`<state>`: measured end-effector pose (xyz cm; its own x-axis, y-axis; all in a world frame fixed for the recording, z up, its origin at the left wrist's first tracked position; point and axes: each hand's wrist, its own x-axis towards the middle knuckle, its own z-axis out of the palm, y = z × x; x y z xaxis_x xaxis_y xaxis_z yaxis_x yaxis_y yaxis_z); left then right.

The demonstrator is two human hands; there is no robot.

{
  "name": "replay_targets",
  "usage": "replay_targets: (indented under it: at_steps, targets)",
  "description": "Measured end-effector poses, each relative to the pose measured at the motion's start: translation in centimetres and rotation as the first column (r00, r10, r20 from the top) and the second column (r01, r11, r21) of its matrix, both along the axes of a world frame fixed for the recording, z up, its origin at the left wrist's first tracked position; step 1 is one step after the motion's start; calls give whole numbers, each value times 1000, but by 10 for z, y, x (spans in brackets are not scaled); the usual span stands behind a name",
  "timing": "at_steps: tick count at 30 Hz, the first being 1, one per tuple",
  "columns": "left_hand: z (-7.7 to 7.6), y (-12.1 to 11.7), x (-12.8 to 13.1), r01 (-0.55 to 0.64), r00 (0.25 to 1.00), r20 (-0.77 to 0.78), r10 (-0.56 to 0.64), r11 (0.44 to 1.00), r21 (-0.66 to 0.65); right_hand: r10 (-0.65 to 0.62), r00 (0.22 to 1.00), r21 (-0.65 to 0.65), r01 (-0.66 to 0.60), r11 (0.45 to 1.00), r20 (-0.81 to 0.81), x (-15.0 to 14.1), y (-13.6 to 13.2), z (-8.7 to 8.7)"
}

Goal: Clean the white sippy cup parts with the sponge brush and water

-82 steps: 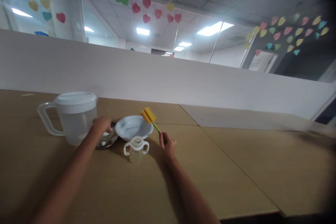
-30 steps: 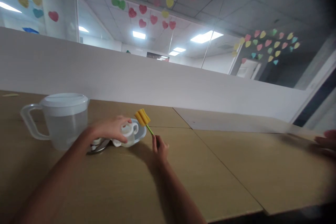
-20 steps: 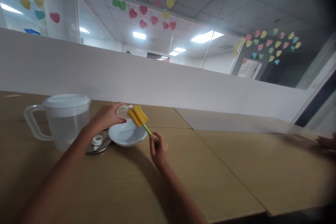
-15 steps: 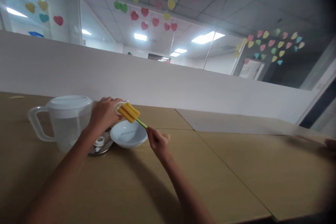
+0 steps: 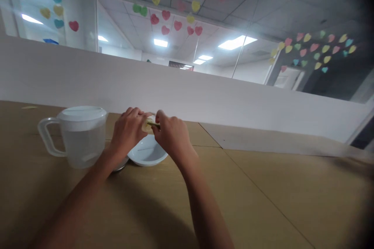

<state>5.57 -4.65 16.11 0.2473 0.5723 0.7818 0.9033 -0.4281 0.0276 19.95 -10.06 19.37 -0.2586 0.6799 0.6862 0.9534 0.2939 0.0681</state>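
My left hand (image 5: 128, 130) is closed around a pale, see-through bottle (image 5: 146, 126) whose round mouth faces right; its body is mostly hidden by my fingers. My right hand (image 5: 174, 134) grips the green handle of a sponge bottle brush (image 5: 154, 124). The brush's yellow head is inside the bottle, showing faintly through its wall. Both hands are close together above the far side of a white bowl (image 5: 148, 156) on the table. Beside the bowl, a round metal tray (image 5: 120, 166) is mostly covered by my left wrist.
A clear lidded pitcher (image 5: 85, 144) with its handle to the left stands left of my left hand. The wooden table (image 5: 248, 210) meets a low white wall (image 5: 175, 93) at the back. A small flat pale piece (image 5: 29, 107) lies at the far left.
My right hand has moved up and left towards my left hand, pushing the yellow sponge head into the bottle. The view has shifted slightly, and the small white parts on the tray are now hidden.
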Motion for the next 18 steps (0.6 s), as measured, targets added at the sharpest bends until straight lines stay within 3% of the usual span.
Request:
replay_targets:
  at_steps: [3, 5, 12, 18]
  targets:
    - [-3, 13, -8, -35, 998, 44, 36, 999, -35, 52, 996, -113, -43, 993, 79, 2, -7, -3]
    - [-5, 21, -15, -52, 996, 68, 57, 996, -69, 74, 993, -101, -65, 993, 88, 3, -13, -7]
    - [-9, 20, -5, 158, 987, 53, -154, 984, -86, 102, 994, 225, -92, 970, -33, 9, -13, -12]
    - [-18, 27, 3, 59, 995, 91, -50, 993, -99, 127, 947, 446, 19, 895, -296, 34, -27, 1]
